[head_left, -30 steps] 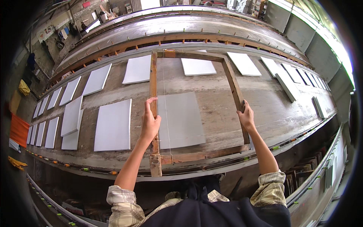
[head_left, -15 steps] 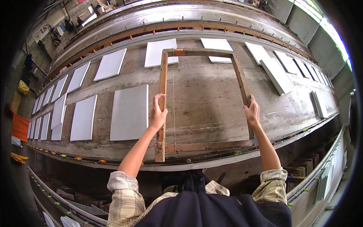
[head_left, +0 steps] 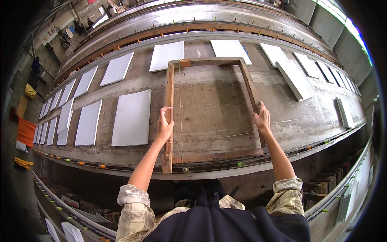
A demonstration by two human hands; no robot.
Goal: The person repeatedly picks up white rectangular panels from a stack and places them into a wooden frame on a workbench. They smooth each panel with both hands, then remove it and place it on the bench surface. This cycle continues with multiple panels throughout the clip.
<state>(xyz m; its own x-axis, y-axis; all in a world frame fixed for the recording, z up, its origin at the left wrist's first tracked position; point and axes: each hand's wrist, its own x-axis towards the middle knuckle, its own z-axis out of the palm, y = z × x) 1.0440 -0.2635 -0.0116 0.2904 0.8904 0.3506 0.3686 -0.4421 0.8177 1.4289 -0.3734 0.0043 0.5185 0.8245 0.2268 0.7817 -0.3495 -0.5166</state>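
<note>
On the left rail of the wooden frame (head_left: 209, 109) my left hand (head_left: 164, 128) has its grip closed, fingers wrapped over the rail's top edge. My right hand (head_left: 263, 119) is closed likewise around the right rail, level with the left. I hold the frame flat on the long grey table (head_left: 217, 105), its near bar close to the table's front edge and its far bar near the back row of slabs. Thin strings cross inside it, one along the left rail and one across the lower part. A pale rectangular slab (head_left: 132, 117) lies just left of the frame, with more slabs in rows farther left and beyond.
</note>
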